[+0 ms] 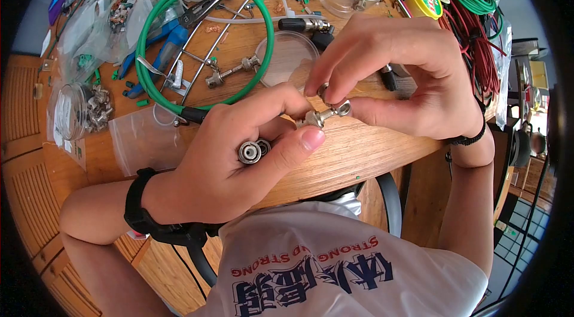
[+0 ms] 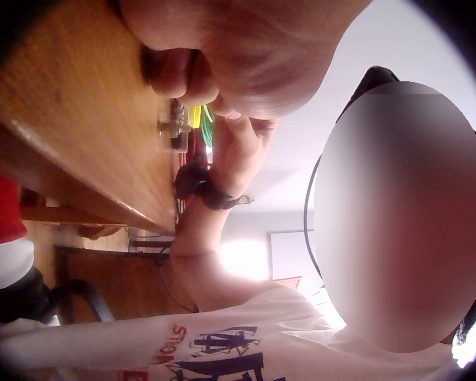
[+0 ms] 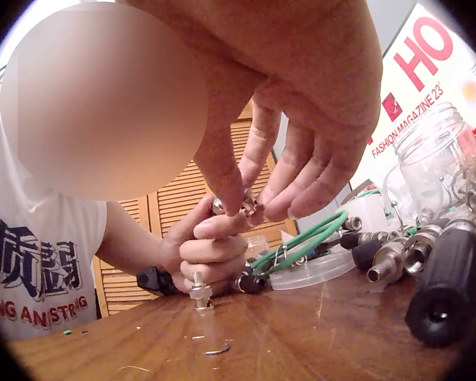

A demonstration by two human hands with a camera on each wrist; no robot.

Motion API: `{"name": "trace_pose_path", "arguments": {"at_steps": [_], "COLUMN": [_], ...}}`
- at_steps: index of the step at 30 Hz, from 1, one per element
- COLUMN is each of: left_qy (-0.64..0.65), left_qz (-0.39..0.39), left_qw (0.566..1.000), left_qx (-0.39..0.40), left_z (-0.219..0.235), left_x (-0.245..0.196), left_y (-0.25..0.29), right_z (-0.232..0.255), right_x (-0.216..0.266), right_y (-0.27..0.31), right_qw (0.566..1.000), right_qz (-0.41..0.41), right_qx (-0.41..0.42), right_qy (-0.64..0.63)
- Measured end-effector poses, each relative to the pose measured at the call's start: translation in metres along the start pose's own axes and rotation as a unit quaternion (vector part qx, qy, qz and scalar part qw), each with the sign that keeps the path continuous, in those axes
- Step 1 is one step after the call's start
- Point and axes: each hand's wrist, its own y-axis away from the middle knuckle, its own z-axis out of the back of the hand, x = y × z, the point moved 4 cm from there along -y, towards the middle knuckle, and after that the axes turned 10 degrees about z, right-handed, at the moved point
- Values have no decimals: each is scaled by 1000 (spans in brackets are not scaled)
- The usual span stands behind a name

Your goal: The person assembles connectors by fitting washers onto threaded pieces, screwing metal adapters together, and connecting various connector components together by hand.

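In the head view my left hand (image 1: 221,155) pinches a silver metal coaxial connector (image 1: 315,118) between thumb and forefinger. Held in the same palm is another round-ended connector (image 1: 250,152), with a second ring-shaped end beside it. My right hand (image 1: 412,72) comes in from the right, thumb and fingertips at a small metal ring (image 1: 342,107) on the connector's slim end. Between its fingertips shows another small metal piece (image 1: 323,91). The right wrist view has both hands meeting at the metal part (image 3: 250,206) above the table.
A small connector (image 3: 200,292) stands on the table near the left hand. Behind the hands lie a green cable loop (image 1: 266,30), blue-handled pliers (image 1: 164,48), a clear lid (image 1: 290,54) and a black-bodied connector (image 1: 293,24). Red wires (image 1: 478,60) are at right; a jar (image 1: 73,115) lies left.
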Motion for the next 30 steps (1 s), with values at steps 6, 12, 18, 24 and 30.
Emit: {"name": "trace_pose_path", "arguments": {"at_steps": [6, 12, 18, 24, 30], "left_qy": [-19, -7, -3, -14, -32], "left_qz": [9, 10, 31, 28, 37], "left_qw": [1000, 1000, 999, 999, 999], "left_qx": [11, 12, 13, 2, 15], "left_z": [1, 2, 3, 2, 2], "left_x": [1, 2, 3, 3, 1], "left_y": [0, 0, 0, 0, -1], "right_z": [1, -2, -1, 5, 13], "right_x": [1, 0, 0, -7, -5], "right_y": [1, 1, 3, 5, 9], "right_qw": [1000, 1000, 1000, 989, 972], "right_qz": [-11, -5, -25, -122, -140], "right_qx": [15, 4, -8, -33, -49], "right_qy": [6, 9, 8, 74, 181]}}
